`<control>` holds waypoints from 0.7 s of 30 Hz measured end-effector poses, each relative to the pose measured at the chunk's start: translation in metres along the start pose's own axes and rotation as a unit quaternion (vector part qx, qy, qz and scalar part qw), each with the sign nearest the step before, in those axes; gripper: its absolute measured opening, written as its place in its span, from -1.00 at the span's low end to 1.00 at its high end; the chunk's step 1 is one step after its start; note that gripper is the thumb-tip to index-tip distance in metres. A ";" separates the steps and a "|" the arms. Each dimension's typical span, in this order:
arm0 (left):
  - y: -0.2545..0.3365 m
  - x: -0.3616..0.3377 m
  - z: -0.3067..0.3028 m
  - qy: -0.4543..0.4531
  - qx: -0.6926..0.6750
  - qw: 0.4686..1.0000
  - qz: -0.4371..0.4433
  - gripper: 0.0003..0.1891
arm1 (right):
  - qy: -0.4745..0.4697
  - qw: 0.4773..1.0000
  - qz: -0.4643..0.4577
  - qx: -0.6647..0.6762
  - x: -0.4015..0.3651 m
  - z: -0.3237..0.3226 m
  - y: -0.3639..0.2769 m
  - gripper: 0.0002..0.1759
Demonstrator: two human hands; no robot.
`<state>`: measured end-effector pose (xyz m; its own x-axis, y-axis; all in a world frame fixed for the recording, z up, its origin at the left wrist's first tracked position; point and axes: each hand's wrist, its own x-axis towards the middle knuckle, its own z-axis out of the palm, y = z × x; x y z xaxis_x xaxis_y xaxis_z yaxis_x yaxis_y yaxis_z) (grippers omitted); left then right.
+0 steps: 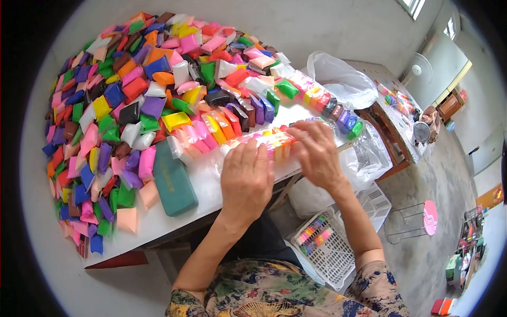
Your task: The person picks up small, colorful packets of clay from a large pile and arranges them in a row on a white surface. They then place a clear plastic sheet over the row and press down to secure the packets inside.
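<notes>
My left hand (247, 171) lies with its fingers curled over the left end of a row of colourful packets in clear plastic (277, 143). At the right end of that row my right hand (314, 150) is bent over it, its fingers slightly blurred. Just behind, a line of small bags (214, 127) in pink, orange, red, black and purple stands side by side. A second wrapped row (322, 101) lies further back to the right, ending in blue and green. Left of my left hand rests a dark green box (173, 182).
A large heap of coloured bags (127, 95) covers the table's left and back. Clear plastic bags (338, 79) hang at its right end. Below are a white basket (328, 253) holding wrapped rows and a pink stool (430, 217). Another table (380, 87) stands at the back right.
</notes>
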<state>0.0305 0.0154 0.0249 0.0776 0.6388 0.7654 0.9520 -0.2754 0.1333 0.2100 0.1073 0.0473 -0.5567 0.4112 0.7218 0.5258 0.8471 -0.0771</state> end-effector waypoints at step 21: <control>-0.015 -0.026 -0.036 0.063 0.006 0.996 -0.060 -0.55 | 0.044 0.998 -0.015 -0.046 -0.003 0.006 -0.015 -0.60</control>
<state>0.0040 -0.0225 0.0260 -0.0738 0.5718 0.8171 0.9556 -0.1938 0.2219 0.1996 0.0951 0.0422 -0.5168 0.3509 0.7809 0.5685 0.8226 0.0067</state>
